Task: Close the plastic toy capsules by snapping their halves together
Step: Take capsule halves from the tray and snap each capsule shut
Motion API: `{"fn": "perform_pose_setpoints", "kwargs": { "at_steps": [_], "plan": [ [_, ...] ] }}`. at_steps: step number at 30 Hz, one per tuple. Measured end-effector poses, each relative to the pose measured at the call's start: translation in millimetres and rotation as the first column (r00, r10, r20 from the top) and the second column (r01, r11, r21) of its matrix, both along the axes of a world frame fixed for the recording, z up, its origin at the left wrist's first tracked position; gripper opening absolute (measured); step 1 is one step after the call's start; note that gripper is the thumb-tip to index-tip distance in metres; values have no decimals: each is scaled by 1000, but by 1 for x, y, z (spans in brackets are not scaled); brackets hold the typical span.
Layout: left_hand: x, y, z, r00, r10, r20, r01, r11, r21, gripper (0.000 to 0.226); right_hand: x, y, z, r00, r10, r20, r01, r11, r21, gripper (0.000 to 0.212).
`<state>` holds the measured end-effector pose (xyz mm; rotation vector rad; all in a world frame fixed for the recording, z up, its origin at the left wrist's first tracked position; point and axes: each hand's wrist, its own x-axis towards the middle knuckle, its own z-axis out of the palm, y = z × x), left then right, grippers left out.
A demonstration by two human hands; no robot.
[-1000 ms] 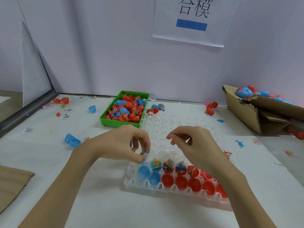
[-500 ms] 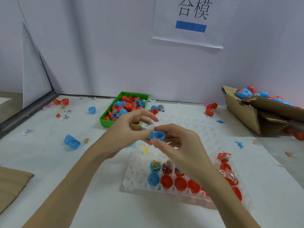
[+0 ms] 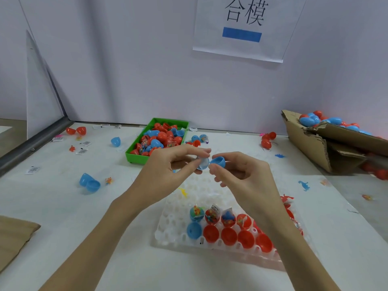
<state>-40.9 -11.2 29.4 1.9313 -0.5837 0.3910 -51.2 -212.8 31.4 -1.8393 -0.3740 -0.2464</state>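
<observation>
Head view, both hands up over the white surface [image 3: 52,217], meeting in the middle. Left hand [image 3: 168,175] pinching a capsule half [image 3: 203,163], pale and shiny inside, thumb underneath and fingers over the top. Right hand [image 3: 241,175] pinching a blue capsule half [image 3: 218,161] between thumb and fingertip, open side tilted up. Two halves touching or nearly so at the rims, not snapped together yet. So both grips busy, each grasping its own half.

Below the hands, a clear plastic tray [image 3: 168,234] with rows of cups: front row holding one blue half [image 3: 194,230] and then red halves [image 3: 228,236], back row with halves stuffed with little toys in wrappers [image 3: 213,216]. Farther back, a green bin [image 3: 134,155] heaped with red and blue halves. Off to the right, a torn cardboard box [image 3: 310,148] full of closed capsules. Loose blue halves [image 3: 89,182] lying left on the surface, plus scattered red ones, tiny toy figures and small paper slips. Sign with two Chinese characters [image 3: 243,28] taped on the wall behind.
</observation>
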Motion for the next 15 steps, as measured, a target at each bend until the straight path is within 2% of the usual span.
{"fn": "perform_pose_setpoints", "kwargs": {
  "at_steps": [4,7,10,12,15],
  "plan": [
    [-2,-2,0,998,-16,67,8,994,107,31,2,-1,-1,997,-40,72,49,991,-126,26],
    [-1,-4,-3,995,-33,95,13,979,206,39,3,-1,-3,996,-52,69,61,989,-136,21],
    [1,-5,-5,983,-15,185,-28,973,230,32,2,1,-7,999,-26,38,30,993,-116,24],
    [2,-6,-5,967,-1,256,-65,967,247,26,1,3,-9,1000,-8,12,9,994,-112,34],
    [3,-9,-6,955,0,298,-73,969,235,21,-1,4,-9,999,43,-33,-46,992,-115,39]
  ]
}}
